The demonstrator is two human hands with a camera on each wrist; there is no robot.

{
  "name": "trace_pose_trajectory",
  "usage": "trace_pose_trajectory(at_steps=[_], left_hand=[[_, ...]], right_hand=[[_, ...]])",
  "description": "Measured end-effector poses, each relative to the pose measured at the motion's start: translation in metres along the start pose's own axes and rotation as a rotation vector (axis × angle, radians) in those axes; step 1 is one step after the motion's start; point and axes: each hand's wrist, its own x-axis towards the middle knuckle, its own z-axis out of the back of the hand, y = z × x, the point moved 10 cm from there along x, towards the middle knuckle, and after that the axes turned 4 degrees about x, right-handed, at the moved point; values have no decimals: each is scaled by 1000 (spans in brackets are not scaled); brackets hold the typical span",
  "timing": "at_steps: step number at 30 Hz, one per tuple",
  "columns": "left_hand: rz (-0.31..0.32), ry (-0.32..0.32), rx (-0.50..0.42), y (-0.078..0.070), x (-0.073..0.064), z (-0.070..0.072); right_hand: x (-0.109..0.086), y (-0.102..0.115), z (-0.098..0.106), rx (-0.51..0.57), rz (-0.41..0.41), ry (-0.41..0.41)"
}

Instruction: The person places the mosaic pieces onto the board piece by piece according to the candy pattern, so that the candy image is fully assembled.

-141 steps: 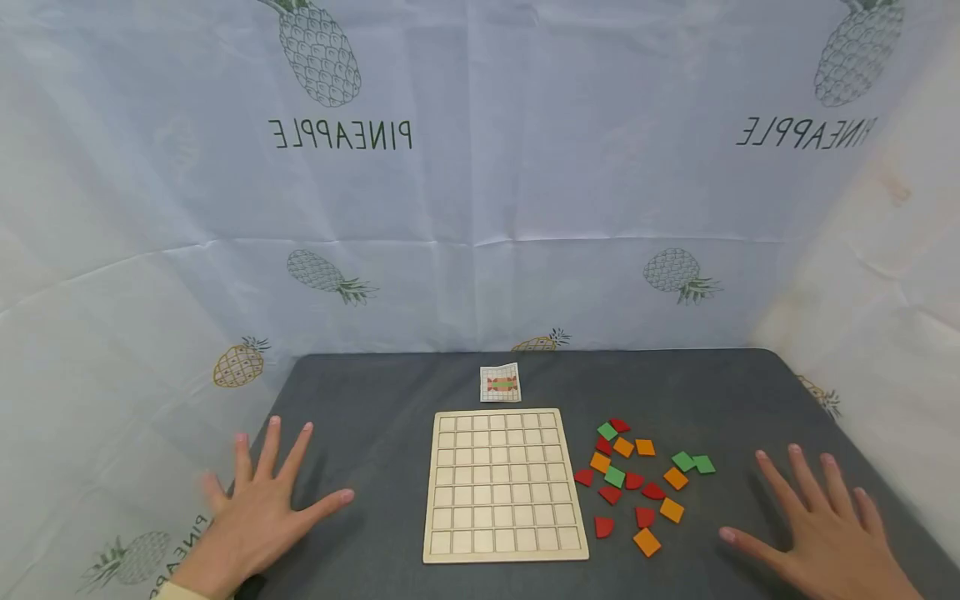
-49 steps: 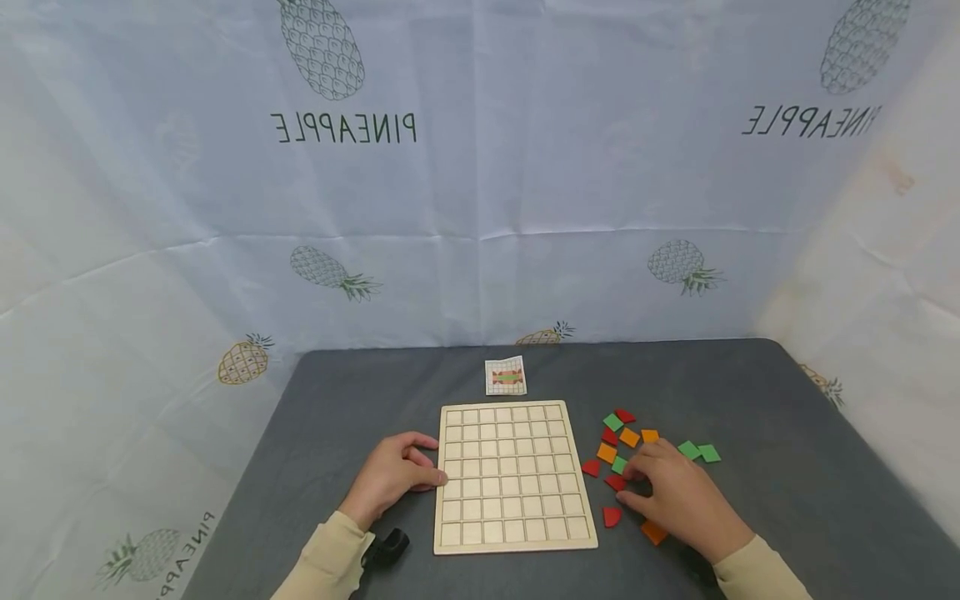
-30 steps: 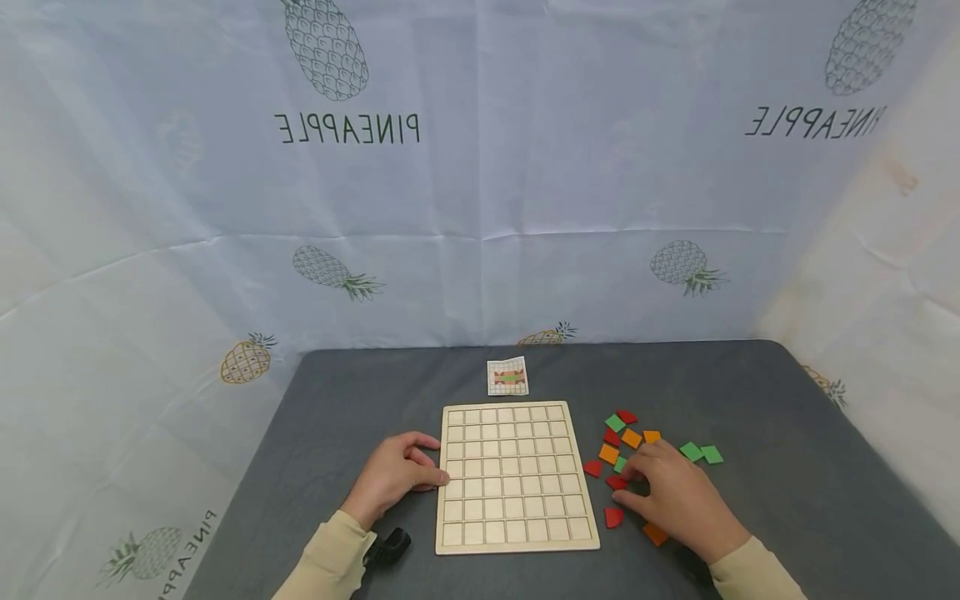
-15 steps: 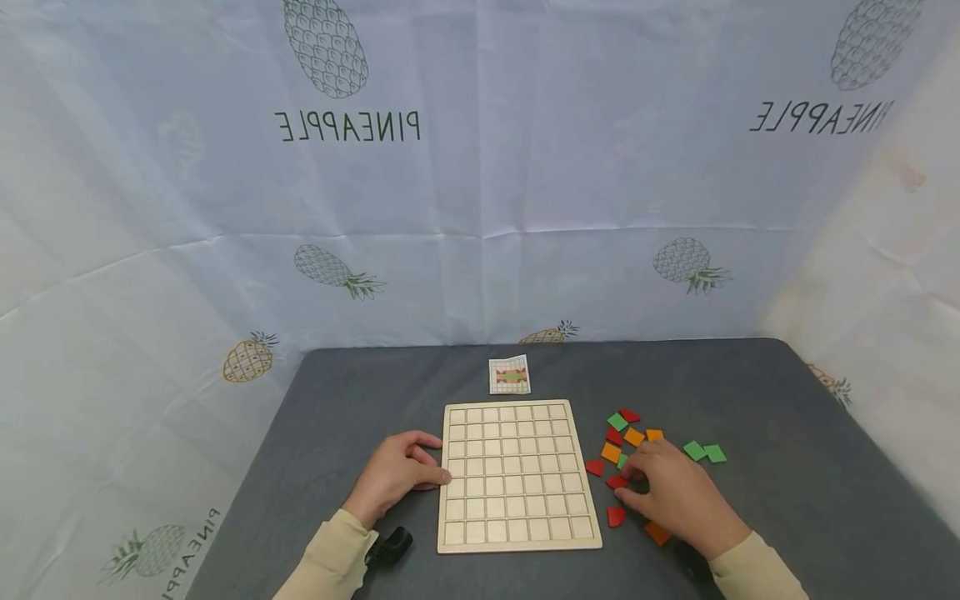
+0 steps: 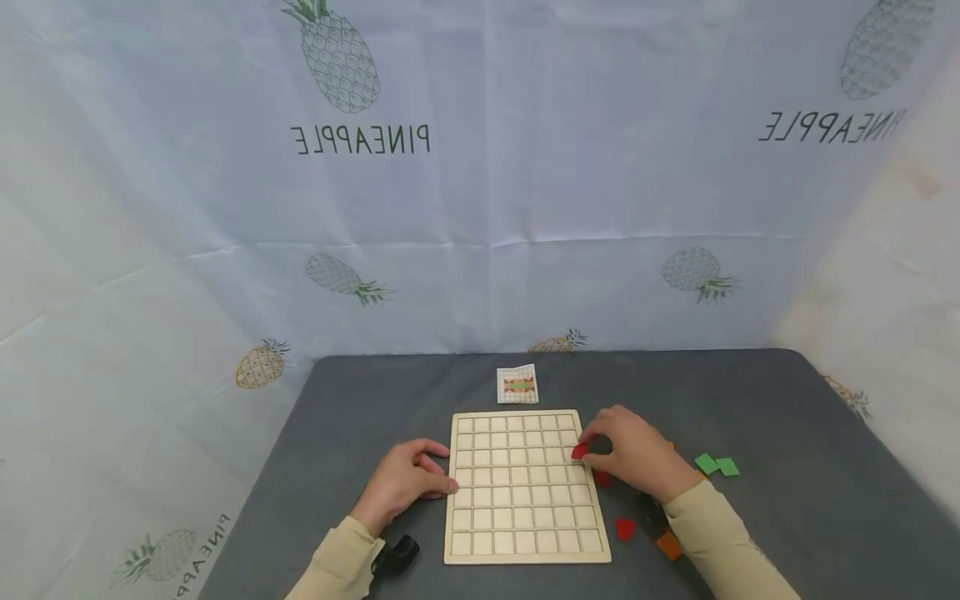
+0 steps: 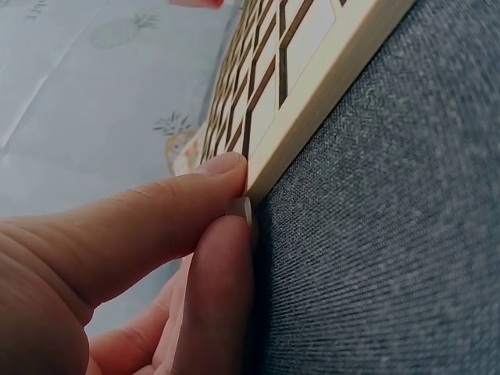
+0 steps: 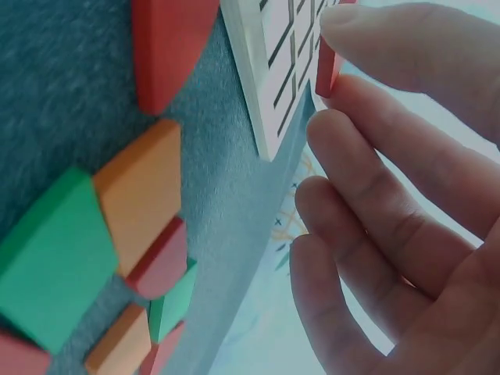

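Note:
A pale wooden board (image 5: 511,495) with a grid of square recesses lies on the dark table. At its left edge, my left hand (image 5: 408,480) holds the rim, thumb on top and index finger against the side, as the left wrist view shows. My right hand (image 5: 633,450) pinches a red quarter-circle tile (image 5: 580,451) between thumb and index finger just above the board's right edge. In the right wrist view this red tile (image 7: 328,66) stands on edge, while the other fingers extend loosely and hold nothing. The right hand and sleeve hide part of the loose tiles.
Behind the board lies a small pattern card (image 5: 517,385). Right of the board are a loose red tile (image 5: 626,530), an orange square (image 5: 670,545) and two green tiles (image 5: 716,465). More tiles, including an orange one (image 7: 144,195), show in the right wrist view. Fabric walls enclose the table.
My right hand has picked a red tile from the pile and carried it left and away to the board's right edge. My left hand stays at the board; the head view has shifted slightly.

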Motion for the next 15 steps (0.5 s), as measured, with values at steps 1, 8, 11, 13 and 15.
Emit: trace_pose_trajectory(at_steps=[1,8,11,13,15], left_hand=[[1,1,-7,0,0,0],[25,13,-11,5,2,-2],[34,11,-10,6,2,-1],[36,12,-11,5,2,0],[31,14,-6,2,3,1]], right_hand=[[2,0,-2,-2,-8,7],[2,-11,-10,10,-67,19],[4,-13,-14,17,-71,22],[7,-13,-14,20,-72,22],[10,-12,-13,17,-69,19]])
